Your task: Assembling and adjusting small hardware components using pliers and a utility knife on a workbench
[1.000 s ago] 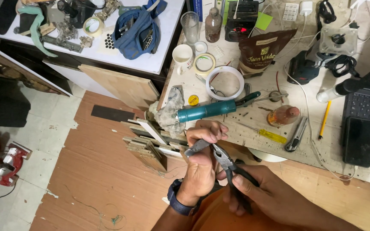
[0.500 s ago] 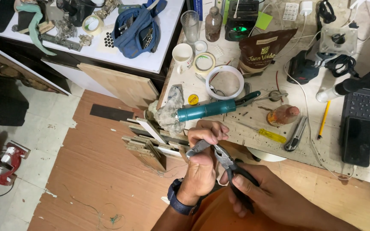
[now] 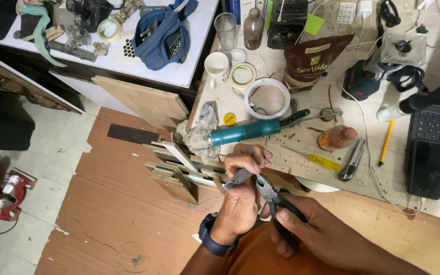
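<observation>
The left hand is curling shut around a small metal part, holding it just off the desk's front edge. The right hand is gripping black-handled pliers (jaws meeting the part), near a teal tool.

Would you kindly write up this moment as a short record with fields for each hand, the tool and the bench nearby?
left hand: fist closed on a small metal piece, dark watch on the wrist
right hand: grips the black handles of the pliers
pliers: nose meets the metal piece
bench: teal tool, yellow screwdriver, white tape ring, pencil
</observation>
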